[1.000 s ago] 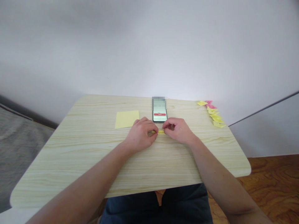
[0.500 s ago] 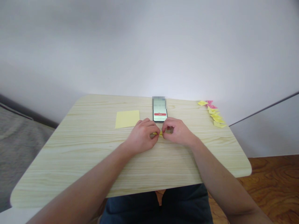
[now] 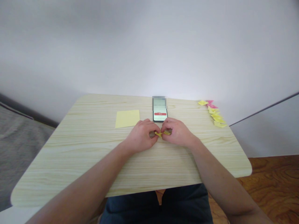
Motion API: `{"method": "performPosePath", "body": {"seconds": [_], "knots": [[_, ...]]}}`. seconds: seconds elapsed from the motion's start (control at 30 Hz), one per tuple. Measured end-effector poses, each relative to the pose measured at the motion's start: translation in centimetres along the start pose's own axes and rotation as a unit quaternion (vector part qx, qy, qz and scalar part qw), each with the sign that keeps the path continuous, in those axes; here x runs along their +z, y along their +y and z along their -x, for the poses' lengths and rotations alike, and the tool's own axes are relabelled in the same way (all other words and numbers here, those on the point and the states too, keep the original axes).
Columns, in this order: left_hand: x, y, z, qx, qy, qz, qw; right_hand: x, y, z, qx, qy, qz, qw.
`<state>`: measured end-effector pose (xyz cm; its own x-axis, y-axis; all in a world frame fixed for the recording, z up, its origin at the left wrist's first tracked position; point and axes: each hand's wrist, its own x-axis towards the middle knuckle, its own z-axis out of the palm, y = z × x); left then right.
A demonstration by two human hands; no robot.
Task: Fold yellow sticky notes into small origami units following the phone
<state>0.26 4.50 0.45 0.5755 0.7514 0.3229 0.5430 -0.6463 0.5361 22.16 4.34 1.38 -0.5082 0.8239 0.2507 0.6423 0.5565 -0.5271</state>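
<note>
Between my two hands is a small folded piece of yellow paper [image 3: 160,134], just above or on the table in front of the phone. My left hand [image 3: 143,135] pinches its left part between thumb and fingers. On the other side, my right hand [image 3: 177,132] is closed on the right part, and a yellow flap shows inside the curl of its fingers. Both sets of fingertips nearly meet at the paper's middle, so its exact shape is partly hidden.
A phone [image 3: 160,117] lies at the back middle of the wood-grain table [image 3: 77,146]. Left of it is a flat yellow paper sheet [image 3: 127,119]. Several folded yellow papers [image 3: 217,118] and a folded pink paper [image 3: 212,104] line the back right edge, near the white wall [image 3: 149,49].
More of the yellow paper shows between my hands, with a flap now visible within my right fingers. My right fingers have shifted slightly left, toward my left hand.
</note>
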Motion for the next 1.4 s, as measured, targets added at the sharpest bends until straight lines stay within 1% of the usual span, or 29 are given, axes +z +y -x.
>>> {"method": "performPosePath", "body": {"seconds": [0.23,0.6,0.77,0.9,0.97,1.13,1.2,1.27,1.33,1.4], "knots": [[-0.2,-0.2,-0.1,0.01,-0.008,0.009,1.0,0.2,-0.1,-0.3,0.006,-0.006,0.013,1.0],[-0.3,-0.6,-0.1,0.033,-0.013,0.018,0.999,0.3,0.7,-0.5,0.049,-0.018,-0.045,0.998],[-0.2,-0.7,0.0,0.033,-0.004,0.027,0.999,0.3,0.8,-0.4,0.041,-0.016,-0.055,0.997],[-0.1,-0.7,0.0,0.035,-0.001,0.032,0.999,-0.4,0.6,-0.3,0.047,-0.013,-0.084,0.995],[-0.1,-0.7,0.0,0.038,-0.003,0.03,0.999,-0.8,0.2,-0.3,0.043,-0.013,-0.059,0.997],[0.0,-0.3,0.0,0.05,-0.004,0.044,0.998,-1.4,-0.9,0.2,0.023,-0.007,0.058,0.998],[0.0,-0.1,0.0,0.037,0.009,0.059,0.997,-2.1,-0.2,0.6,0.024,-0.001,0.068,0.997],[0.1,-0.1,0.1,0.019,0.02,0.071,0.997,-3.5,1.6,1.2,0.045,0.025,0.074,0.996],[0.1,-0.1,0.1,0.016,0.026,0.073,0.997,-5.6,4.4,1.8,0.095,0.059,0.116,0.987],[0.1,-0.1,0.1,0.014,0.029,0.07,0.997,-8.1,7.6,2.2,0.154,0.084,0.186,0.967]]}}
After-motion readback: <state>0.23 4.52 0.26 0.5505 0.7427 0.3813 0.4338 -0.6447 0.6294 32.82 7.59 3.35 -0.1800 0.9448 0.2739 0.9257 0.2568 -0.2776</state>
